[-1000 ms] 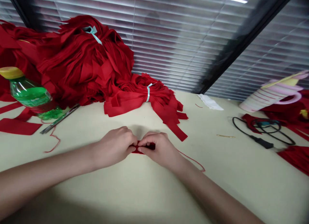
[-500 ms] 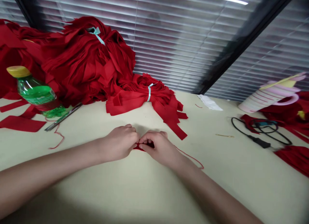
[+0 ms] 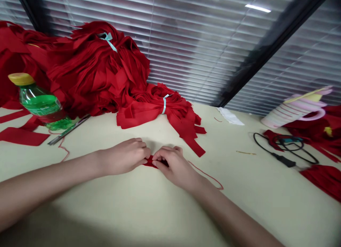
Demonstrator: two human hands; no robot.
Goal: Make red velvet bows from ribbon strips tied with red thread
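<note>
My left hand (image 3: 128, 156) and my right hand (image 3: 174, 165) meet at the middle of the cream table (image 3: 149, 208). Both are closed, fingertips pinching a small red fabric piece (image 3: 151, 163) that lies between them on the table; most of it is hidden under my fingers. A thin red thread (image 3: 210, 176) trails from beside my right hand toward the right. Just beyond my hands lies a bundle of red fabric strips (image 3: 160, 110) tied with a pale band.
A big pile of red fabric (image 3: 87, 69) fills the back left. A green bottle (image 3: 39, 105) with a yellow cap stands at the left, with a metal tool (image 3: 69, 130) beside it. A black cable (image 3: 282, 149) and pink-striped cone (image 3: 295, 110) sit at the right.
Both hands stay pinched on the red piece, shifting only slightly. The view has tilted a little.
</note>
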